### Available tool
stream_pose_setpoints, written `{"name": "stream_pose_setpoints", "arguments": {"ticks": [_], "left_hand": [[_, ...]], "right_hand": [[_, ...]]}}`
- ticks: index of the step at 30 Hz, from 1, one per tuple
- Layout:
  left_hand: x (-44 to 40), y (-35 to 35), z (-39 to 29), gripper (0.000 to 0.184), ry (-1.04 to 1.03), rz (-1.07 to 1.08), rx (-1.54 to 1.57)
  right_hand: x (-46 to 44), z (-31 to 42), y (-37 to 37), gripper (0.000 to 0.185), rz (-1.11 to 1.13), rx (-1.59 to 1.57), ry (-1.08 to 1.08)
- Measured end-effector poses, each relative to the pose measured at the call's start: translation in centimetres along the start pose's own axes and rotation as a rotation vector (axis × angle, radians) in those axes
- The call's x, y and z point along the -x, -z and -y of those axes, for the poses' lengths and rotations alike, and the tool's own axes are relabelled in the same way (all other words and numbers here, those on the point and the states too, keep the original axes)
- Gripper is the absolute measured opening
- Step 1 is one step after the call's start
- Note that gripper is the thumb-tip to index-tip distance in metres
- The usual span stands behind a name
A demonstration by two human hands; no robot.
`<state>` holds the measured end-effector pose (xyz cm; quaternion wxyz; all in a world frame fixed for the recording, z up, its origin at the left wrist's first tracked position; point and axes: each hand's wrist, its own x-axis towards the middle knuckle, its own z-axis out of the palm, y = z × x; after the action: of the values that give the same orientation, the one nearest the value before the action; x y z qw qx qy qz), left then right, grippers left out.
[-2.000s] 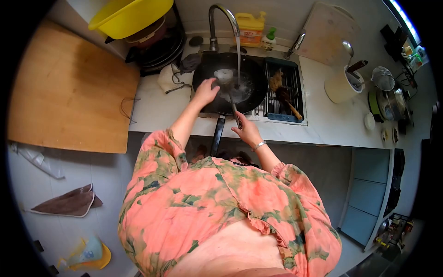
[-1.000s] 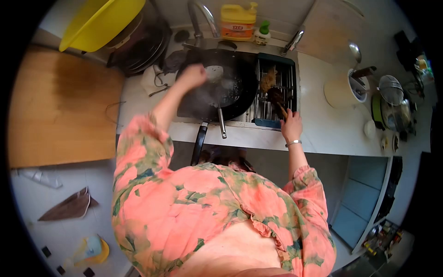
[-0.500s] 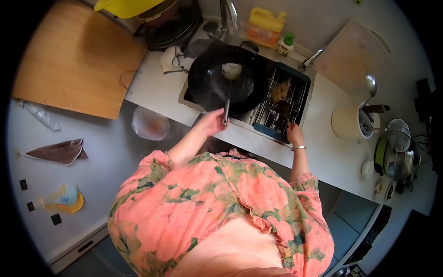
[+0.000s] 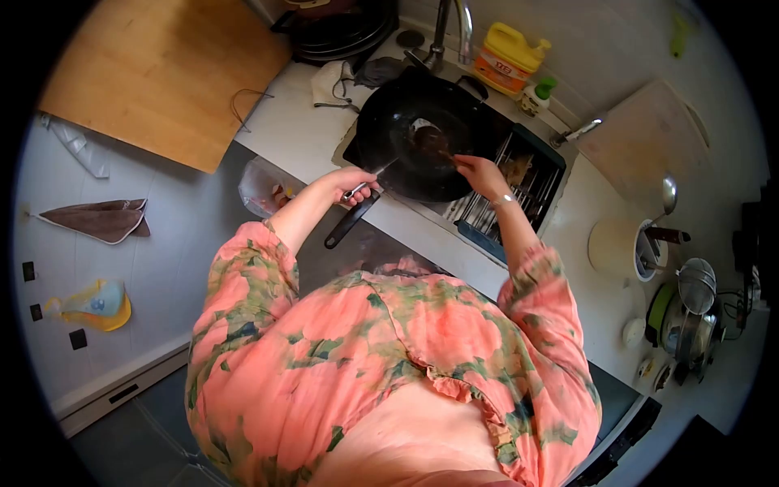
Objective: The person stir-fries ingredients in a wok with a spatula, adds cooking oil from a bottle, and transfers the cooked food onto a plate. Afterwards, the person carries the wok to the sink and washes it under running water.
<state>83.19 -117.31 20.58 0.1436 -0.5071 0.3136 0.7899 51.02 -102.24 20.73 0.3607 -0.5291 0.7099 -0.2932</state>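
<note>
A large black wok (image 4: pixel 389 122) sits over the sink, its long handle (image 4: pixel 349 223) pointing towards me. My left hand (image 4: pixel 353 185) is closed around the metal handle of a spatula (image 4: pixel 388 166), just above the wok handle. The spatula's head lies inside the wok, partly covered. My right hand (image 4: pixel 483 174) grips the thin handle of what looks like a dark brown brush (image 4: pixel 430 140). The brush's head is in the wok, against the spatula head.
Right of the wok is a drying rack (image 4: pixel 531 178) with a light brown item on it. Behind stand a faucet (image 4: pixel 438 49), a yellow jug (image 4: pixel 510 61) and a green-topped bottle (image 4: pixel 538 97). A white utensil pot (image 4: pixel 613 247) stands right; a wooden board (image 4: pixel 162 81) lies left.
My right hand has lifted the brown brush from the rack and brought it left into the wok. My left hand still holds the spatula, now tilted more to the left. The view has shifted.
</note>
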Motion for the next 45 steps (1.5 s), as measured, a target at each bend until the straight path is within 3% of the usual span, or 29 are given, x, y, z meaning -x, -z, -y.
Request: {"name": "stream_pose_setpoints", "arguments": {"ticks": [3, 5, 9, 13, 15, 17, 21, 23, 25, 28, 29, 31, 34, 37, 39, 41, 43, 45], "left_hand": [[0.1, 0.9, 0.2, 0.025, -0.027, 0.062, -0.078], [0.7, 0.6, 0.5, 0.023, -0.031, 0.024, -0.103], [1.5, 0.9, 2.1, 0.025, -0.012, -0.002, -0.075], [1.2, 0.6, 3.5, 0.035, -0.038, 0.103, 0.108], [-0.6, 1.2, 4.5, 0.033, -0.053, 0.195, 0.249], [-1.1, 1.4, 5.0, 0.031, -0.05, 0.224, 0.322], [-0.4, 1.2, 5.4, 0.024, -0.051, 0.277, 0.495], [0.1, 1.1, 5.1, 0.021, -0.059, 0.345, 0.531], [0.8, 1.0, 4.6, 0.019, -0.069, 0.388, 0.569], [0.6, 0.9, 4.8, 0.017, -0.078, 0.42, 0.657], [0.2, 1.1, 4.9, 0.017, -0.088, 0.412, 0.707], [0.2, 1.6, 5.4, 0.016, -0.096, 0.558, 0.818], [0.6, 1.8, 5.7, 0.015, -0.078, 0.56, 0.861], [0.6, 1.7, 5.3, 0.022, -0.095, 0.53, 0.862], [0.9, 1.7, 5.0, 0.02, -0.1, 0.512, 0.798], [0.7, 1.5, 4.8, 0.019, -0.068, 0.498, 0.768], [1.0, 1.4, 4.5, 0.018, -0.072, 0.394, 0.692], [0.9, 1.4, 4.9, 0.017, -0.095, 0.316, 0.585]], "right_hand": [[-5.5, 0.0, -4.4, 0.03, 0.074, 0.213, 0.085], [-7.9, -0.2, -6.0, 0.025, 0.059, 0.525, -0.07], [-11.1, -1.3, -4.4, 0.028, -0.045, 0.865, -0.051], [-10.5, 0.2, -2.8, 0.027, -0.057, 0.792, -0.003], [-8.5, 2.1, -3.0, 0.029, 0.134, 0.704, 0.141], [-8.3, 1.5, -4.1, 0.028, 0.18, 0.72, 0.042], [-9.8, 0.6, -3.3, 0.03, 0.128, 0.94, -0.011], [-10.2, 1.5, -2.5, 0.031, -0.02, 1.143, -0.044], [-10.1, 2.1, -2.1, 0.03, -0.001, 1.104, -0.048], [-9.2, 2.4, -3.5, 0.028, 0.191, 0.661, 0.145], [-9.0, 3.1, -4.9, 0.027, 0.215, 0.646, 0.087], [-9.6, 1.4, -7.3, 0.026, 0.053, 0.543, -0.004], [-11.4, 0.4, -7.4, 0.026, -0.115, 0.711, -0.067], [-11.4, 0.5, -5.2, 0.026, -0.131, 0.693, -0.162], [-9.5, 0.4, -4.2, 0.026, -0.096, 0.657, -0.061], [-7.1, 2.3, -3.9, 0.026, 0.094, 0.598, 0.061], [-6.3, 2.7, -5.3, 0.027, 0.171, 0.721, -0.122], [-6.8, 0.4, -4.7, 0.027, 0.053, 0.761, -0.109]]}}
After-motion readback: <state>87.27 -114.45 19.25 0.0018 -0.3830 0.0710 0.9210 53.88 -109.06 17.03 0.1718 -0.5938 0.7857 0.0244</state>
